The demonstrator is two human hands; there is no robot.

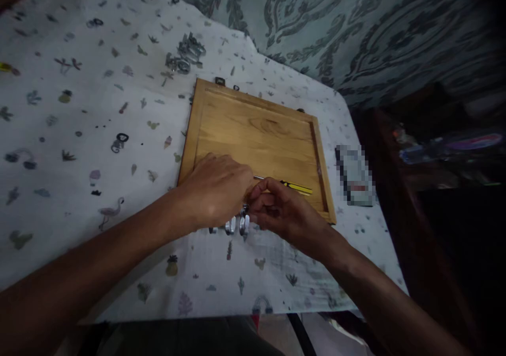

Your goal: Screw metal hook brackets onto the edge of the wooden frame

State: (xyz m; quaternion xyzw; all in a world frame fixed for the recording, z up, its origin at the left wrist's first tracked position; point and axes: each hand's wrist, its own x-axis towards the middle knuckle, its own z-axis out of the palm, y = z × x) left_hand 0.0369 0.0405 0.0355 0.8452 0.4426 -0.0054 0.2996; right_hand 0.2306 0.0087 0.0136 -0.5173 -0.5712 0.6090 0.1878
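My left hand (pixel 221 190), back upward and fingers curled down, is over the near edge of a wooden tray (pixel 253 129) with a raised rim. Beside it, my right hand (pixel 279 208) has its thumb and forefinger brought together close to the left fingertips. Whatever both hands pinch is hidden or too small to name. Several shiny metal band clamps (pixel 230 225) stand in a row just below the hands, partly covered by them. A yellow and black screwdriver (pixel 298 188) lies in the tray behind my right hand, its thin shaft pointing left.
A heap of metal clamps (pixel 185 53) rests beyond the tray's far left corner. To the right lies a blurred-out flat object (pixel 354 175). A printed cloth (pixel 138 92) covers the table. Dark furniture (pixel 399 187) stands at the right, with a plastic bottle (pixel 450 147) there.
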